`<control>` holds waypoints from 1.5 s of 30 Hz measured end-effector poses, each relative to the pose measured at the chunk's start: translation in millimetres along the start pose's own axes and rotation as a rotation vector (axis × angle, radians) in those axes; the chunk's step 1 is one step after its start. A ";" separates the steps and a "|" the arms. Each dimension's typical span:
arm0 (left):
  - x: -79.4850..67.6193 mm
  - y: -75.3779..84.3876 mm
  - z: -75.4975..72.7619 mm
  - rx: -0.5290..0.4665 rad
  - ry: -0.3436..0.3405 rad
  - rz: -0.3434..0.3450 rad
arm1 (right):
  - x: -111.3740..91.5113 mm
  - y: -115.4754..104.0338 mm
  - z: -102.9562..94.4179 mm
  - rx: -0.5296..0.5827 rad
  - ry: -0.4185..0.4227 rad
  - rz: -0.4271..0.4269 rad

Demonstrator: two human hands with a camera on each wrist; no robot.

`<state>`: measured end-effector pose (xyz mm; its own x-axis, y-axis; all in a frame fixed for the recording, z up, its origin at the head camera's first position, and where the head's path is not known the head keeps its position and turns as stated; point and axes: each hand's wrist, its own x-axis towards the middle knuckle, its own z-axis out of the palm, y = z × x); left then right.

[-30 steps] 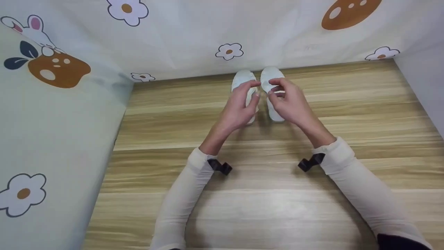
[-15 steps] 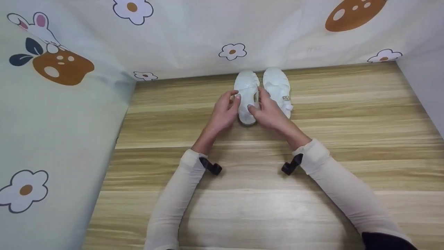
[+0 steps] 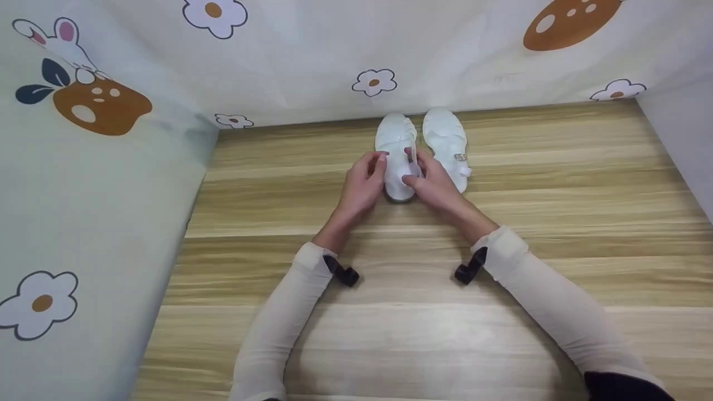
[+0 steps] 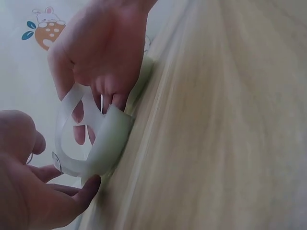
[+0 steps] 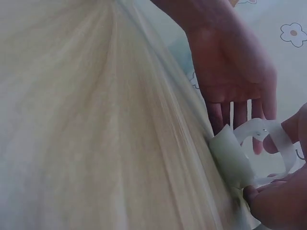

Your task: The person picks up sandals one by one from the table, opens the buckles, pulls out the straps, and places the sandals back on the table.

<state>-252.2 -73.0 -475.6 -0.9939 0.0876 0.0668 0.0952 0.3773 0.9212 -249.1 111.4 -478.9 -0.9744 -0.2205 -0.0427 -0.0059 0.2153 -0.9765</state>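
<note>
Two white strappy sandals stand side by side on the floor, toes against the patterned wall. My left hand (image 3: 362, 182) is at the outer edge of the left sandal (image 3: 396, 131), thumb and fingertips pinching it. On its inner side, my right hand (image 3: 438, 184) grips the raised strap, with the thumb over the heel end. In the left wrist view, the strap (image 4: 66, 112) stands up as a loop, with the right hand's fingers behind it. The right wrist view shows the right thumb and fingertips around the heel part (image 5: 232, 155). The right sandal (image 3: 445, 131) stands untouched, partly behind my right hand.
The wood-look floor (image 3: 423, 312) is bounded by a wall covering (image 3: 301, 72) with flowers and fruit prints at the front and left. A pale panel (image 3: 679, 128) stands on the right. Black camera mounts (image 3: 342, 270) sit on both sleeves.
My hands were held over both sandals with their fingertips facing each other. The right hand has moved left and both have come down around the left sandal, uncovering most of the right one.
</note>
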 end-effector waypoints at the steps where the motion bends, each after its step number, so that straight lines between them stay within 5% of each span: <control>1: -2.1 0.3 0.0 0.003 0.012 0.007 | -1.7 -0.1 0.3 0.017 0.003 -0.002; 12: -30.0 -1.0 -0.4 0.011 0.038 0.075 | -35.2 -1.3 3.9 0.092 -0.029 -0.068; 25: -54.8 -3.2 4.7 -0.062 -0.103 0.078 | -75.5 13.2 -12.6 0.154 -0.143 -0.048; 34: -62.2 2.6 4.5 -0.048 -0.178 0.029 | -88.7 17.4 -22.1 0.186 -0.206 -0.003; 40: -61.9 2.9 -0.2 0.045 -0.206 0.057 | -89.5 13.9 -23.2 0.149 -0.190 0.013; 45: -58.0 2.6 -6.9 0.014 -0.213 0.106 | -86.9 6.5 -28.3 0.049 -0.143 -0.047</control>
<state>-194.7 -83.4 -474.4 -0.9443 0.3194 0.0789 0.2005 0.3684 0.9078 -170.8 158.9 -475.6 -0.9315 -0.3631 -0.0234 -0.0358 0.1554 -0.9872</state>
